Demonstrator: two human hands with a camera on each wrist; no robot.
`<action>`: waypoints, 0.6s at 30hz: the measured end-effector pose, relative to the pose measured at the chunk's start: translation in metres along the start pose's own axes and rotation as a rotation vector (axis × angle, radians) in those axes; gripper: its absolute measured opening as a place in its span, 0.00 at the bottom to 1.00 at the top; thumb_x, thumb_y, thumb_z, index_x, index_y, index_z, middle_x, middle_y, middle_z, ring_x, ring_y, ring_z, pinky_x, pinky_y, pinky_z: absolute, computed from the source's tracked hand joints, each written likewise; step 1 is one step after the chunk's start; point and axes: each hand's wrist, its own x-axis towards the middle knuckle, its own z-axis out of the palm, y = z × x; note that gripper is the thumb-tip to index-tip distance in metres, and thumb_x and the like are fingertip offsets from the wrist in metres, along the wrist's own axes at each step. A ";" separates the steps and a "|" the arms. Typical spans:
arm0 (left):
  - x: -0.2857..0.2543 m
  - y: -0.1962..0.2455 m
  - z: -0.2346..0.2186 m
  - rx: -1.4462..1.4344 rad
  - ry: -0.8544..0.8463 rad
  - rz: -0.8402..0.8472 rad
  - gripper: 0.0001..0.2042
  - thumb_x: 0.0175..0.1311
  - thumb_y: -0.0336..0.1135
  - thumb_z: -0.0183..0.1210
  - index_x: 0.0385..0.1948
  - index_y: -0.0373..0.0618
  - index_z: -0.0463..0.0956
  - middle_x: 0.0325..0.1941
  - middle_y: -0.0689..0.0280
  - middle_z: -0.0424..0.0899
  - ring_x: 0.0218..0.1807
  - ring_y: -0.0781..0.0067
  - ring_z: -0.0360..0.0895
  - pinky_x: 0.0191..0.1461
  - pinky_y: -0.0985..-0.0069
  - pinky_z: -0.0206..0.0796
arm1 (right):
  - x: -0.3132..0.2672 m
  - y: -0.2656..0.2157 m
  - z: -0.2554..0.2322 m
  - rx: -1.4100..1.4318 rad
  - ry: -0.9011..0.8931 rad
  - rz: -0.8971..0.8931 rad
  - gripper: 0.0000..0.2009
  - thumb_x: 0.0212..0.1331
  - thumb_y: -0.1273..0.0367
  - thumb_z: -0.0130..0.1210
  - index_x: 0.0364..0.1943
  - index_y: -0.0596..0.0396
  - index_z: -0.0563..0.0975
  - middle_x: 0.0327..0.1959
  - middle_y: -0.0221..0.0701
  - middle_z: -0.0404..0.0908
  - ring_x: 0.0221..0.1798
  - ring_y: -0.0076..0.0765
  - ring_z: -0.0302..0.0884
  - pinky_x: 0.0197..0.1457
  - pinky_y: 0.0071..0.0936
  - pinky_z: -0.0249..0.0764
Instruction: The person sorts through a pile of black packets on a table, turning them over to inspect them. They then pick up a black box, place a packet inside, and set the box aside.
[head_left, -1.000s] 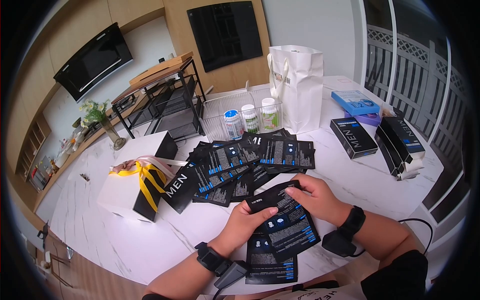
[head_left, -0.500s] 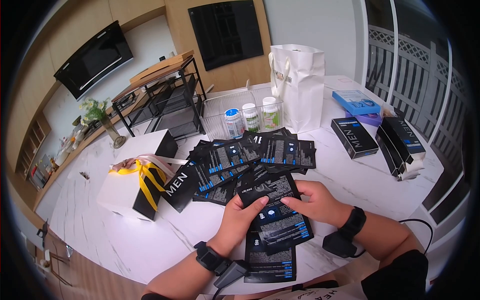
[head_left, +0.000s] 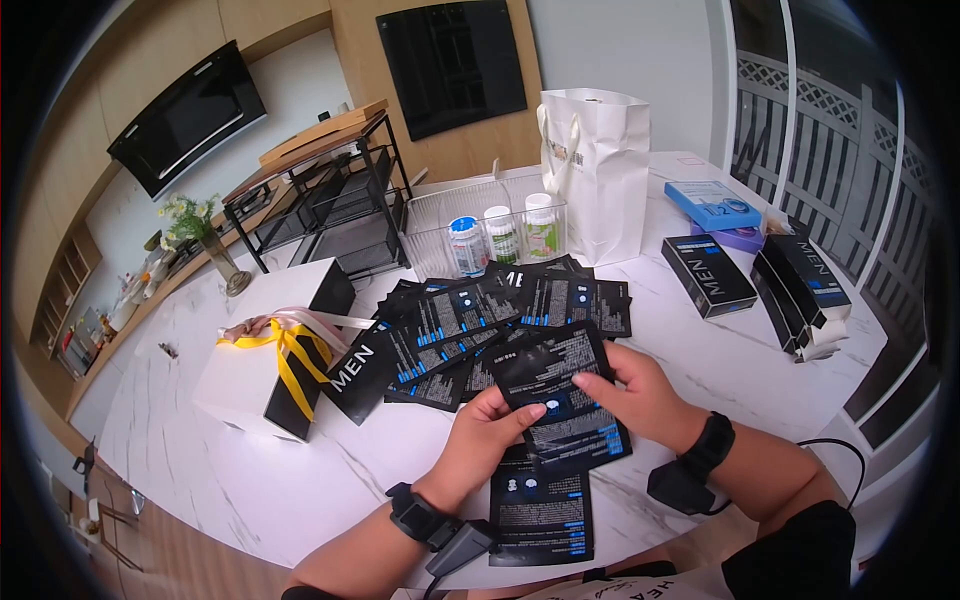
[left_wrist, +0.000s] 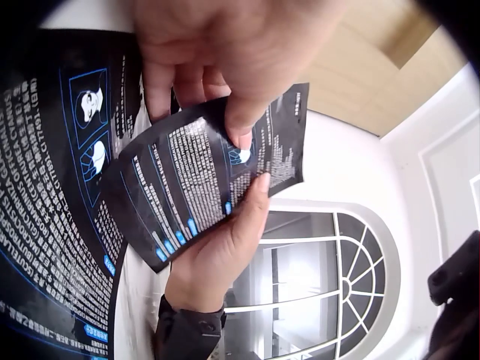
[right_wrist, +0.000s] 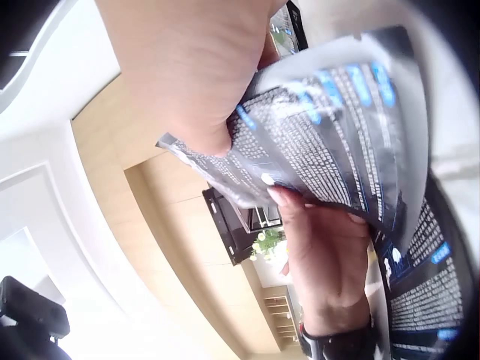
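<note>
Both hands hold a flat black face mask packet (head_left: 560,360), printed in white and blue with small drawings, tilted above the near part of the table. My left hand (head_left: 480,435) pinches its left edge, thumb on the printed face and fingers behind. On the opposite edge, my right hand (head_left: 650,400) grips it in the same way. In the right wrist view the packet (right_wrist: 322,135) bends between the two hands. Another black packet (head_left: 542,525) lies below, partly covered by the held one. A pile of similar packets (head_left: 460,325) spreads just beyond the hands.
A white box (head_left: 245,385) with yellow and pink ribbons stands left. Behind the pile are a clear bin (head_left: 425,250) with bottles and a white paper bag (head_left: 610,180). Black MEN boxes (head_left: 708,278) and a blue box (head_left: 712,205) sit at right.
The held packet was lowered and turned more upright, then shifted away from the body and tilted again. Both hands moved slightly with it, keeping their grip. The pile stays put.
</note>
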 end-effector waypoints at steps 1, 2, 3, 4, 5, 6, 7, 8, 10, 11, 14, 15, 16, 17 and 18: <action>-0.001 0.000 0.000 0.001 -0.002 -0.001 0.07 0.58 0.30 0.57 0.37 0.43 0.74 0.33 0.73 0.79 0.31 0.92 0.70 0.31 0.92 0.61 | 0.001 0.002 0.000 0.000 0.002 0.000 0.08 0.57 0.70 0.52 0.37 0.61 0.71 0.29 0.27 0.75 0.32 0.16 0.68 0.36 0.18 0.67; -0.002 -0.001 0.001 0.080 0.011 0.004 0.07 0.58 0.30 0.57 0.36 0.43 0.74 0.32 0.74 0.79 0.30 0.92 0.70 0.30 0.91 0.60 | 0.002 0.005 0.000 0.063 0.000 0.047 0.09 0.58 0.70 0.51 0.37 0.61 0.71 0.30 0.27 0.75 0.33 0.16 0.69 0.37 0.18 0.68; -0.003 -0.001 0.000 0.159 0.025 0.008 0.06 0.57 0.30 0.57 0.36 0.43 0.75 0.32 0.74 0.79 0.29 0.92 0.69 0.29 0.91 0.60 | 0.003 0.006 0.000 0.126 -0.002 0.095 0.09 0.58 0.70 0.51 0.38 0.62 0.71 0.31 0.27 0.76 0.34 0.16 0.69 0.37 0.18 0.68; -0.002 0.000 0.000 0.159 0.025 0.008 0.06 0.57 0.30 0.57 0.36 0.43 0.75 0.32 0.74 0.79 0.29 0.92 0.69 0.29 0.91 0.60 | 0.002 0.006 0.002 0.187 0.013 0.106 0.09 0.58 0.70 0.51 0.38 0.62 0.71 0.29 0.25 0.75 0.33 0.16 0.69 0.38 0.17 0.67; -0.001 0.000 -0.001 0.114 0.037 0.013 0.06 0.57 0.30 0.57 0.35 0.43 0.75 0.32 0.74 0.79 0.29 0.92 0.69 0.29 0.91 0.60 | 0.001 0.005 0.002 0.187 0.012 0.106 0.09 0.58 0.70 0.51 0.38 0.62 0.71 0.29 0.25 0.75 0.33 0.16 0.69 0.38 0.17 0.67; 0.001 0.000 -0.003 0.069 0.048 0.018 0.06 0.57 0.30 0.57 0.35 0.43 0.75 0.31 0.74 0.79 0.28 0.92 0.69 0.29 0.91 0.60 | 0.000 0.004 0.000 0.108 -0.045 0.031 0.09 0.58 0.70 0.52 0.38 0.62 0.71 0.29 0.25 0.74 0.33 0.16 0.68 0.38 0.17 0.67; 0.001 -0.002 -0.005 0.067 0.050 0.019 0.06 0.57 0.30 0.57 0.35 0.43 0.75 0.31 0.74 0.79 0.28 0.92 0.69 0.29 0.91 0.60 | -0.001 0.002 -0.001 0.029 -0.103 -0.045 0.09 0.58 0.70 0.52 0.39 0.61 0.71 0.29 0.25 0.73 0.33 0.16 0.67 0.38 0.17 0.67; 0.002 -0.002 -0.006 0.063 0.026 0.035 0.06 0.57 0.30 0.57 0.35 0.43 0.75 0.31 0.74 0.79 0.29 0.92 0.70 0.30 0.91 0.61 | -0.005 -0.010 -0.005 -0.082 -0.183 0.008 0.09 0.57 0.70 0.52 0.38 0.61 0.71 0.30 0.24 0.72 0.34 0.15 0.66 0.39 0.17 0.66; 0.001 -0.002 -0.004 0.011 -0.020 0.069 0.07 0.57 0.29 0.57 0.37 0.40 0.74 0.33 0.72 0.80 0.32 0.89 0.72 0.35 0.89 0.64 | -0.004 -0.002 -0.002 -0.025 -0.146 0.003 0.09 0.58 0.70 0.52 0.38 0.61 0.71 0.31 0.25 0.73 0.35 0.15 0.67 0.39 0.17 0.66; -0.001 0.000 -0.002 0.013 -0.023 0.067 0.07 0.57 0.29 0.57 0.37 0.40 0.74 0.33 0.72 0.80 0.32 0.89 0.72 0.35 0.89 0.64 | -0.004 0.000 0.000 0.033 -0.108 -0.002 0.09 0.58 0.70 0.52 0.38 0.61 0.71 0.32 0.25 0.73 0.35 0.14 0.67 0.39 0.17 0.67; -0.005 0.004 0.002 0.040 -0.042 0.116 0.08 0.58 0.28 0.56 0.38 0.39 0.74 0.35 0.70 0.80 0.35 0.86 0.73 0.40 0.87 0.66 | 0.002 0.002 -0.002 0.159 -0.038 0.059 0.09 0.58 0.70 0.51 0.39 0.61 0.70 0.34 0.26 0.74 0.37 0.14 0.68 0.40 0.16 0.67; -0.006 0.005 0.002 0.094 -0.037 0.132 0.09 0.58 0.28 0.55 0.39 0.39 0.73 0.36 0.69 0.80 0.36 0.85 0.73 0.42 0.86 0.66 | 0.003 0.004 -0.002 0.201 -0.048 0.102 0.09 0.59 0.70 0.51 0.40 0.61 0.70 0.35 0.26 0.74 0.37 0.14 0.68 0.40 0.15 0.68; -0.006 0.005 0.002 0.147 -0.030 0.149 0.09 0.58 0.28 0.55 0.41 0.39 0.73 0.37 0.68 0.79 0.37 0.84 0.74 0.43 0.85 0.66 | 0.002 0.000 0.002 0.311 -0.030 0.094 0.09 0.59 0.70 0.50 0.39 0.61 0.70 0.34 0.25 0.74 0.36 0.13 0.68 0.38 0.14 0.67; -0.005 0.006 0.002 0.147 -0.029 0.149 0.09 0.58 0.28 0.55 0.41 0.39 0.73 0.37 0.68 0.79 0.37 0.84 0.74 0.43 0.85 0.66 | 0.000 0.001 0.002 0.312 -0.030 0.094 0.09 0.59 0.70 0.50 0.39 0.61 0.70 0.34 0.25 0.74 0.36 0.13 0.68 0.38 0.14 0.67; -0.003 0.008 0.003 0.068 0.006 0.183 0.10 0.59 0.28 0.55 0.41 0.39 0.73 0.38 0.68 0.79 0.38 0.84 0.74 0.44 0.84 0.66 | -0.002 0.003 0.002 0.268 -0.077 0.078 0.09 0.59 0.69 0.50 0.39 0.61 0.70 0.34 0.25 0.74 0.36 0.13 0.67 0.38 0.14 0.67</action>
